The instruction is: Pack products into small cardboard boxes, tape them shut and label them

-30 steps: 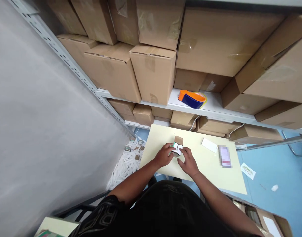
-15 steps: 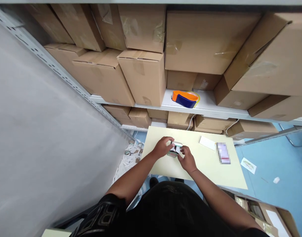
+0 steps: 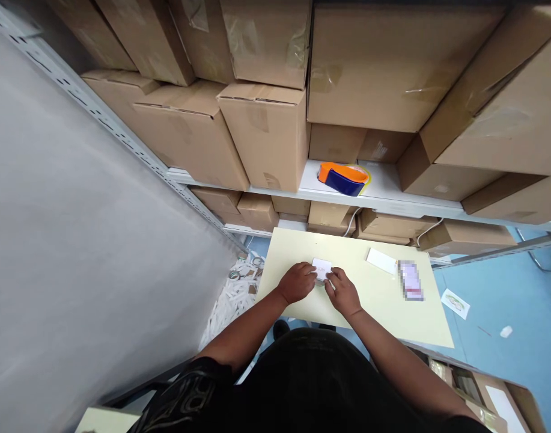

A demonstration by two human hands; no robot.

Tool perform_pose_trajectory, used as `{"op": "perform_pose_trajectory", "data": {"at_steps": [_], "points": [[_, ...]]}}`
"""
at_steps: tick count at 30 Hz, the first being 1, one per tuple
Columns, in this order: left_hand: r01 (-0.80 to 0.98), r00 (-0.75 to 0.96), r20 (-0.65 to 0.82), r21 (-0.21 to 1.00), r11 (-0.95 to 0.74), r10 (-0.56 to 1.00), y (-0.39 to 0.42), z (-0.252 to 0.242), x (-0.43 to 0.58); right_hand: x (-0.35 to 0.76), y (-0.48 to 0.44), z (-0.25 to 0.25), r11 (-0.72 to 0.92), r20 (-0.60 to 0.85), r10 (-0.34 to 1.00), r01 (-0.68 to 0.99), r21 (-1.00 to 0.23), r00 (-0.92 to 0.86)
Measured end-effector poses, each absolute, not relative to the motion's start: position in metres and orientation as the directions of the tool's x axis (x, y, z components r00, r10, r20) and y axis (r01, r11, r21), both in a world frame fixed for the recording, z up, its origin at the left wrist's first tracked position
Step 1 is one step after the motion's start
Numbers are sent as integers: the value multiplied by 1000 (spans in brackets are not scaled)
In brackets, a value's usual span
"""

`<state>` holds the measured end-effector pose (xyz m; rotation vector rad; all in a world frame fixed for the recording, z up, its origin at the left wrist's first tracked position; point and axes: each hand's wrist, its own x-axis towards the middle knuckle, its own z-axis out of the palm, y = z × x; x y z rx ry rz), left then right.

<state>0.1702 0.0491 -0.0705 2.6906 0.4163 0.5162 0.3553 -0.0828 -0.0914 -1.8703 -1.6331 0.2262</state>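
Observation:
A small white box [image 3: 322, 269] lies flat on the pale yellow table [image 3: 378, 300], held between both hands. My left hand [image 3: 297, 282] grips its left side and my right hand [image 3: 343, 291] presses its right side with the fingertips. The box's flap looks closed. A white card [image 3: 380, 261] lies on the table to the right, and a blurred phone-like item [image 3: 410, 281] sits beyond it.
Metal shelves packed with brown cardboard boxes [image 3: 266, 129] rise behind the table. An orange and blue tape dispenser [image 3: 342, 177] sits on the shelf. Paper strips and tape rolls [image 3: 232, 288] litter the blue floor at the left. A grey wall stands on the left.
The box's brown flap stood up a second ago; now it is folded down and the box lies flat, white face up. Both hands stay on it.

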Motion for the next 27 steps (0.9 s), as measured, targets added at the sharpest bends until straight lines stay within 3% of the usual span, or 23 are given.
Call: {"op": "perform_pose_trajectory", "data": {"at_steps": [2,6,9,12,27], "points": [[210,872,308,467,-859,380,44,-73,169,356,-86,-93,-30,246,947,818,-575,207],[289,740,229,740,-607,632,23,-91,167,356,-96,-104,-185,44,936,596,-781,348],[353,587,-52,914,-198,808,7,-109,170,352,-97,-120,-370,-210,890,370,-852,405],[345,590,-260,937,53,765,4,-122,175,348,-86,-135,-443,-343,880,309,-842,327],[476,349,-299,873,107,888,151,-99,166,316,100,-133,-512,-471,858,262,-818,204]]}}
